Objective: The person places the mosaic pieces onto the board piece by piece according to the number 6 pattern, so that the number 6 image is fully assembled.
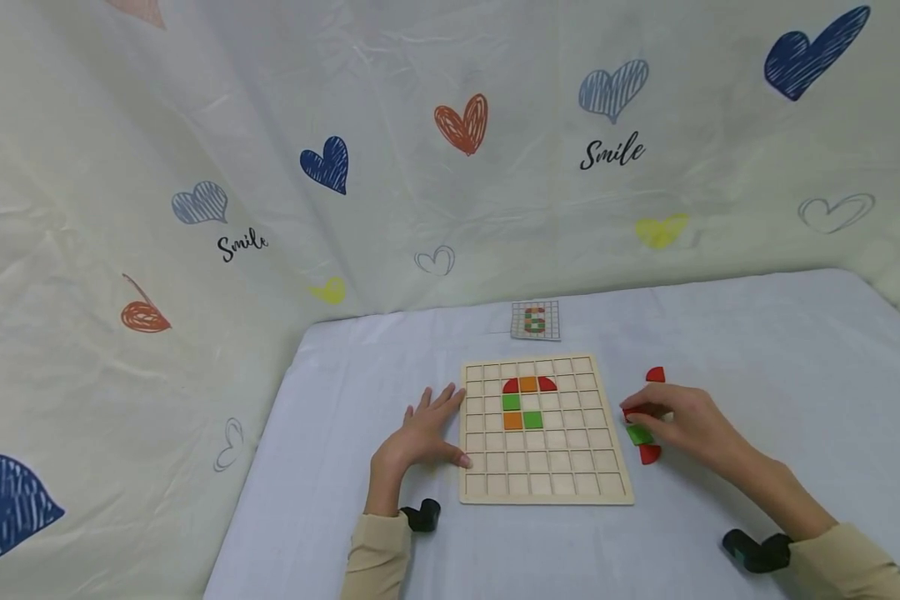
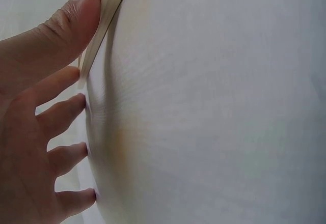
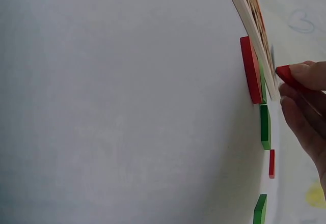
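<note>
A wooden grid board lies on the white-covered table, with an arc of red, orange and green pieces in its upper cells. My left hand rests at the board's left edge, fingers spread and the thumb on the rim; in the left wrist view the thumb lies along that edge. Right of the board, my right hand pinches a red piece between thumb and fingers, held above the table. Close below it lie a green piece and a red quarter-round piece.
Another red quarter-round piece lies just beyond the right hand. Behind the board is a small pattern card with a coloured figure on a grid. A heart-printed cloth hangs behind the table.
</note>
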Tool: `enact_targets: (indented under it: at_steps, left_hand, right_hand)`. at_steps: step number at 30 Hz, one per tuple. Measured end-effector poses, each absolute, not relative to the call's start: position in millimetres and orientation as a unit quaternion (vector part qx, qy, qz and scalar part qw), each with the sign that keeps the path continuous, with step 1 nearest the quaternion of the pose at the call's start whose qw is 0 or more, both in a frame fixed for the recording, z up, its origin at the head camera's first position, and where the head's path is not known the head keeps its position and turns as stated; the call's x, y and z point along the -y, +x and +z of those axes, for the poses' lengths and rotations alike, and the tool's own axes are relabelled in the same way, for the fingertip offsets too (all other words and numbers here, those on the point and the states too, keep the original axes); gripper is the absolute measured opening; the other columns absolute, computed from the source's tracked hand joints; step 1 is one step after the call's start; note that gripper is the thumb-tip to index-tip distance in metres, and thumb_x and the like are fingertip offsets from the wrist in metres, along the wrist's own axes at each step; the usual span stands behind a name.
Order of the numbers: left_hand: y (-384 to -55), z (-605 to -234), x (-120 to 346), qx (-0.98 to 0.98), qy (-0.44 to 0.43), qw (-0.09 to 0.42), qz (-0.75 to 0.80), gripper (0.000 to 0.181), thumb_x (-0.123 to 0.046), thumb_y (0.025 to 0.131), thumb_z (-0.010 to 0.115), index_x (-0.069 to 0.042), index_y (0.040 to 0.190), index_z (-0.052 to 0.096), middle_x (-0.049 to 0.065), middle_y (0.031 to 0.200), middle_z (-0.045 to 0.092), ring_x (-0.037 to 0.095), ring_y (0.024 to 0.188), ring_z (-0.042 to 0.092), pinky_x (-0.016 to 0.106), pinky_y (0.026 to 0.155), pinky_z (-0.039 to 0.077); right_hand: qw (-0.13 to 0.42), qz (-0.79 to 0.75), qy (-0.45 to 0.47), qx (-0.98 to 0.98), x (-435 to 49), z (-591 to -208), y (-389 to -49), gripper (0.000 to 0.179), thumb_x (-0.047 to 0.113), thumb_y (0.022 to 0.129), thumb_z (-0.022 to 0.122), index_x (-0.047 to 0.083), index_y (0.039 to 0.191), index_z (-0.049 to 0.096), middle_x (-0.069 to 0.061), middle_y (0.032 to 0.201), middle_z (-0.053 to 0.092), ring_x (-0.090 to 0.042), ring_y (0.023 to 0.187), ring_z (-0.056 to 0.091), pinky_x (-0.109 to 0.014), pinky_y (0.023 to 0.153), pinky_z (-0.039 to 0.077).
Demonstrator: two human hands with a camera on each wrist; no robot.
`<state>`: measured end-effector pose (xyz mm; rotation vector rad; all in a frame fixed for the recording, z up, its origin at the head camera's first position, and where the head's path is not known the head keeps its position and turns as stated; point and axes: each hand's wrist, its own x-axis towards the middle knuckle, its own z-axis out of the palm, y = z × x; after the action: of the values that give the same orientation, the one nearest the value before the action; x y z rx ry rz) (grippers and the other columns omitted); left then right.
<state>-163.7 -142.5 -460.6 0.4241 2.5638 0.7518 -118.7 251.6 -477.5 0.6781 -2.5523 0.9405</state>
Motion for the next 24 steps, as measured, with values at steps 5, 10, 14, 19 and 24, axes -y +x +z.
enact_targets:
  at_steps: [5,10,14,19,24]
  left_hand:
    - [-163,-461,143,-0.926,0.153,0.217,0.270,0.112,-0.028,0.073,0.094,-0.016,0.164,0.030,0.006,0.173,0.018,0.041,0.160,0.000,0.068,0.125,0.002]
    - [-163,-460,143,-0.925,0.154,0.220,0.269,0.112,-0.028,0.074,0.094,-0.017,0.164,0.029,0.006,0.173,0.018,0.040,0.160,-0.001,0.067,0.125,0.001]
    - [-163,-459,142,-0.924,0.154,0.222,0.270,0.112,-0.028,0.074,0.093,-0.017,0.164,0.029,0.006,0.173,0.018,0.039,0.160,-0.002,0.066,0.126,0.001]
    - [-163,-459,142,-0.925,0.154,0.221,0.267,0.112,-0.027,0.074,0.094,-0.016,0.164,0.029,0.006,0.173,0.018,0.040,0.160,-0.001,0.066,0.126,0.002]
    - [-163,-459,142,-0.926,0.151,0.221,0.266,0.112,-0.027,0.073,0.094,-0.017,0.164,0.029,0.006,0.173,0.018,0.040,0.160,-0.001,0.067,0.126,0.002]
  right_hand:
    - [0.174,0.323,0.259,0.894,-248,-478,-121,0.032,-0.008,0.068,0.089,0.012,0.092,0.080,0.010,0.088,0.070,0.002,0.075,0.060,-0.009,0.067,0.053]
    - [0.153,0.332,0.255,0.895,-244,-477,-122,0.038,-0.007,0.070,0.089,0.008,0.103,0.078,0.006,0.092,0.071,-0.002,0.078,0.064,-0.015,0.067,0.058]
    - [0.125,0.342,0.234,0.902,-240,-474,-124,0.037,-0.002,0.073,0.089,0.006,0.106,0.074,0.002,0.092,0.075,-0.004,0.076,0.069,-0.021,0.068,0.061]
    - [0.129,0.341,0.225,0.904,-233,-470,-126,0.025,0.002,0.074,0.089,0.008,0.095,0.077,0.005,0.087,0.076,-0.006,0.075,0.071,-0.019,0.069,0.059]
    - [0.126,0.348,0.238,0.898,-224,-469,-130,0.024,0.001,0.075,0.088,0.006,0.097,0.080,0.002,0.089,0.078,-0.005,0.075,0.071,-0.021,0.070,0.060]
